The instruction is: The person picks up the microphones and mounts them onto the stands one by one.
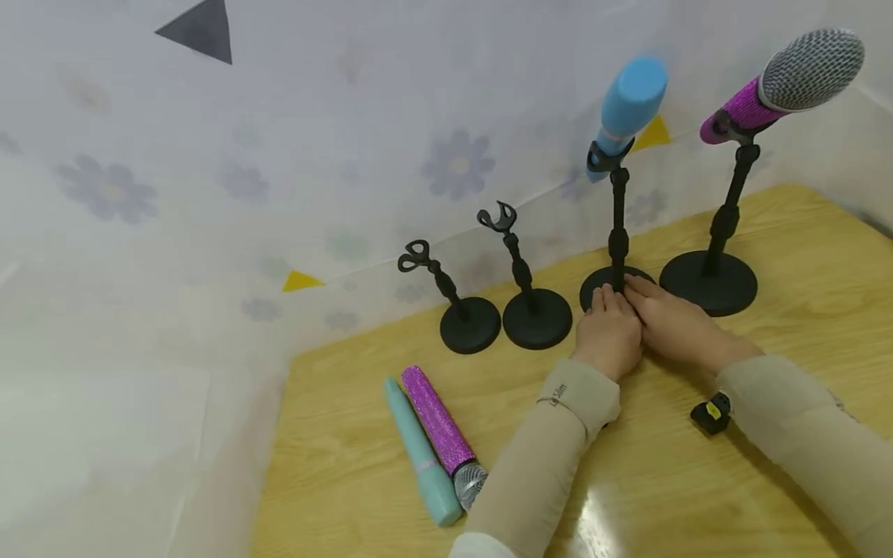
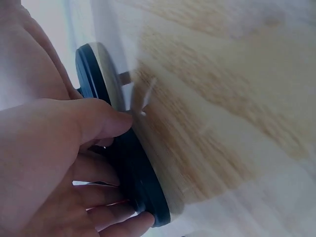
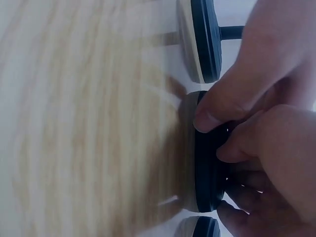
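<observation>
A black desktop microphone stand [image 1: 618,242] carries a light blue microphone [image 1: 633,97], tilted in its clip. My left hand [image 1: 609,333] and right hand [image 1: 680,325] are side by side at its round base. In the left wrist view, the left thumb lies at the rim of the base [image 2: 140,173] and the fingers spread over its top. The right wrist view has the right thumb against the rim of that base [image 3: 206,180], other fingers over it. To the right, another stand [image 1: 718,263] bears a glittery magenta microphone [image 1: 809,74] with a silver mesh head.
Left of my hands stand two black stands, one [image 1: 537,319] nearer and one [image 1: 470,325] farther left, with bare clips. A teal microphone [image 1: 418,457] and a magenta microphone [image 1: 439,422] lie on the wooden table [image 1: 335,465]. A small black object [image 1: 710,415] sits by my right sleeve.
</observation>
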The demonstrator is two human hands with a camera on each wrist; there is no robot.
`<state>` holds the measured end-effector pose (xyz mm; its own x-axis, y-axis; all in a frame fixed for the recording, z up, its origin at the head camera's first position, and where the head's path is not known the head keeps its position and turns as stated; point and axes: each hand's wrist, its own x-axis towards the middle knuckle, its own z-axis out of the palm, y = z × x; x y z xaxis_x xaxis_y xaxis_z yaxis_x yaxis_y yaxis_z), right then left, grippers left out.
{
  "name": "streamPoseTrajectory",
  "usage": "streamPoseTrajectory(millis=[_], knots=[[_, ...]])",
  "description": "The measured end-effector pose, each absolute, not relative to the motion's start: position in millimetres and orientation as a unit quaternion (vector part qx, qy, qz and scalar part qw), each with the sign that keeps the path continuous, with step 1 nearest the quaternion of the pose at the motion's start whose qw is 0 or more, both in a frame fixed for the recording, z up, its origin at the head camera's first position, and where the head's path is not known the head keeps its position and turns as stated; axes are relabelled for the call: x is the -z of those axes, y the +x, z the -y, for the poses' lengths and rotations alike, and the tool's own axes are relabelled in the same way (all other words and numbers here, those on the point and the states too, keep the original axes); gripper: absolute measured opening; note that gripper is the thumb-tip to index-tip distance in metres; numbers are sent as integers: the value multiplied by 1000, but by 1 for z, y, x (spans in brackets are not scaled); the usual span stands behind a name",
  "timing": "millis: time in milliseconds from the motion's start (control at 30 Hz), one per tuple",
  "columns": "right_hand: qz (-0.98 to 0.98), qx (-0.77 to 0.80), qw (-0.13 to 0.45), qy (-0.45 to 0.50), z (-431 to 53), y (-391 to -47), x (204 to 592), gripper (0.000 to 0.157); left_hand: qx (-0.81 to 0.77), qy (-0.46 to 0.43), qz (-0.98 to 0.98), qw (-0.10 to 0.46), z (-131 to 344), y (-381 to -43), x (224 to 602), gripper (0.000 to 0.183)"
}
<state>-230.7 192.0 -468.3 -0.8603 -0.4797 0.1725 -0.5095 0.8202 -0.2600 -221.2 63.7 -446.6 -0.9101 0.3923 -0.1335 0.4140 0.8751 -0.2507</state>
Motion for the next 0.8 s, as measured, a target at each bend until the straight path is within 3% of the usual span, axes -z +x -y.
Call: streamPoseTrajectory(millis=[200, 400, 700, 800], knots=[[945, -171, 45, 276, -169, -236, 479, 44, 124, 191, -973, 39, -37, -221, 459, 59], [949, -169, 60, 258, -173, -218, 491, 47, 116, 224, -968, 10, -39, -214, 468, 54], [965, -114, 29, 235, -173, -217, 486, 61, 71, 256, -960, 86, -23, -210, 465, 67], [965, -90, 26, 246, -164, -213, 481, 57, 20, 252, -962, 105, 0, -199, 460, 64]])
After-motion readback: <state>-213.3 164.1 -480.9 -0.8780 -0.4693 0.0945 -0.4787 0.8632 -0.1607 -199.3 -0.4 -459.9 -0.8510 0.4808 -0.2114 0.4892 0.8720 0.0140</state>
